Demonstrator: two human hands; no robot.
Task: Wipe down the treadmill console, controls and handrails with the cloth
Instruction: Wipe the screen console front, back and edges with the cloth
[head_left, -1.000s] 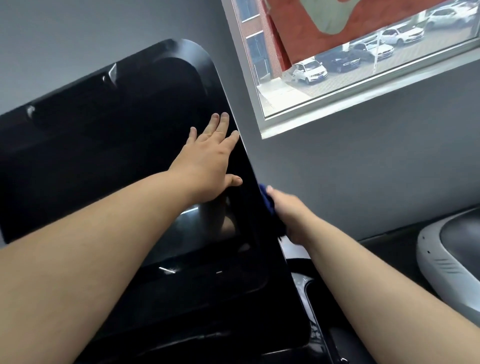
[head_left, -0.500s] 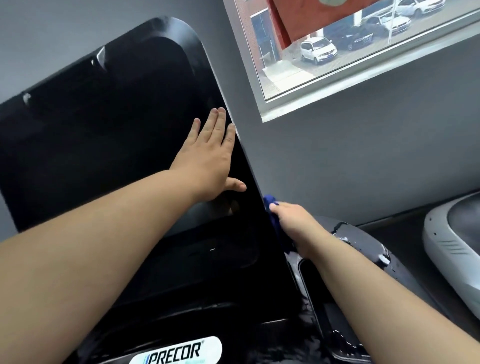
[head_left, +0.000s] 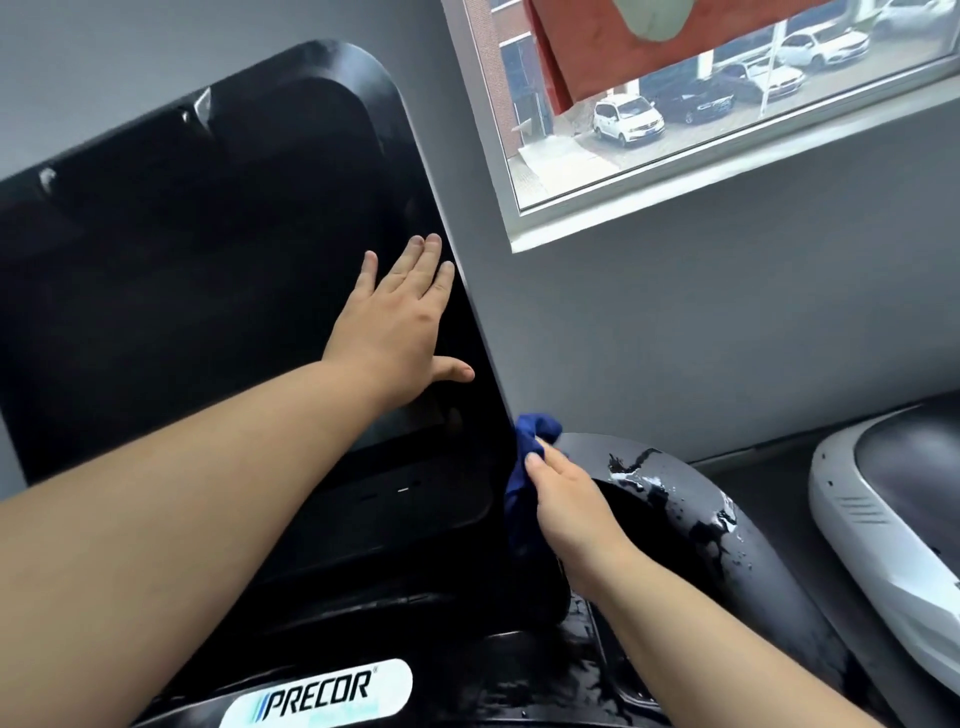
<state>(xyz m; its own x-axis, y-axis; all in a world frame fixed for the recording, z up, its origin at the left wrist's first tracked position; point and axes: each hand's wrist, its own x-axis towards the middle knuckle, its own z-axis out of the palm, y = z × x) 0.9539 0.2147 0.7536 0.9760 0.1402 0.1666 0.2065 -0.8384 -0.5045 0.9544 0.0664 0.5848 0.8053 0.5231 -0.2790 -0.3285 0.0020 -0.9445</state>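
Head view:
- The left hand (head_left: 400, 322) lies flat on the glossy black face of the treadmill console (head_left: 208, 286), fingers straight and close together near its right edge, thumb stuck out sideways.
- The right hand (head_left: 571, 499) has its fingers curled round a bunched blue cloth (head_left: 525, 441) and presses it against the console's narrow right side edge, low down, just above the side wing (head_left: 769, 582).
- Risk: the edge is thin and the cloth is wadded, so on a long stroke the wad could roll off the edge and bare fingers would rub the plastic instead.
- Risk: the bare palm on the shiny face probably leaves prints, so that patch will likely need a pass of its own.
- Risk: pale wet streaks (head_left: 649, 475) sit on the side wing. A damp cloth dragged through them could push liquid towards the seams below the console, near the Precor label (head_left: 317, 693).
- Risk: the bracing hand and the wiping hand push from different sides. An uneven push may rock the panel.
- Room: the gap between the console's right edge and the grey wall (head_left: 675, 338) looks open, so an upward stroke seems free up to the rounded top corner.
- Downward, the side wing is close under the right hand and cuts the stroke short.
- The window (head_left: 519, 208) frame and the white machine (head_left: 883, 545) are well apart from both hands.
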